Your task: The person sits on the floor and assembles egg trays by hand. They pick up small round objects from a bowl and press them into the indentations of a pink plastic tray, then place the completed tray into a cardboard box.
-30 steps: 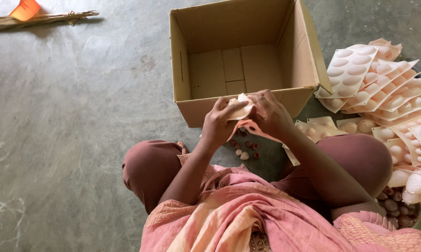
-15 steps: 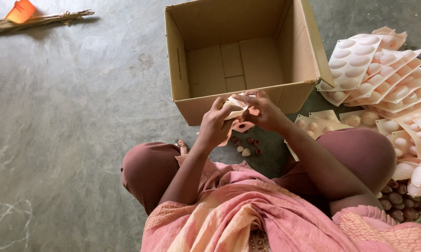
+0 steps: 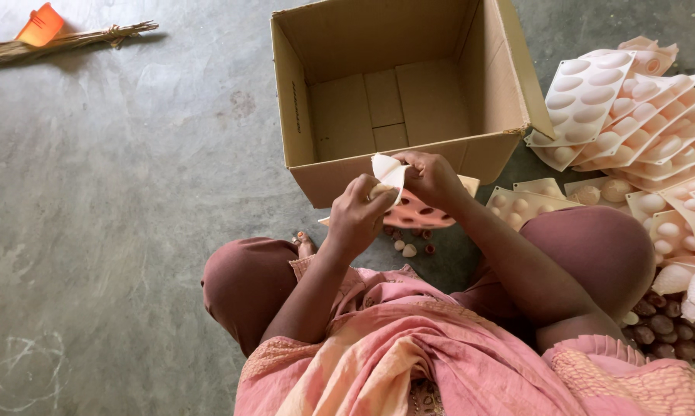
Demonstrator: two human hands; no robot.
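An open brown cardboard box (image 3: 409, 100) stands on the floor at far centre, rectangular, flaps up; a faint dark vertical print mark runs down its left inner wall.

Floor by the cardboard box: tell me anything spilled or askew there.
A few small shell-like pieces lie loose on the floor under the pink mould tray that both hands bend. The mould tray stack on the right is fanned out unevenly.

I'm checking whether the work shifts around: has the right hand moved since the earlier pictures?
Barely. The right hand stays in front of the cardboard box, just below its near wall, gripping the pale tray with the left hand.
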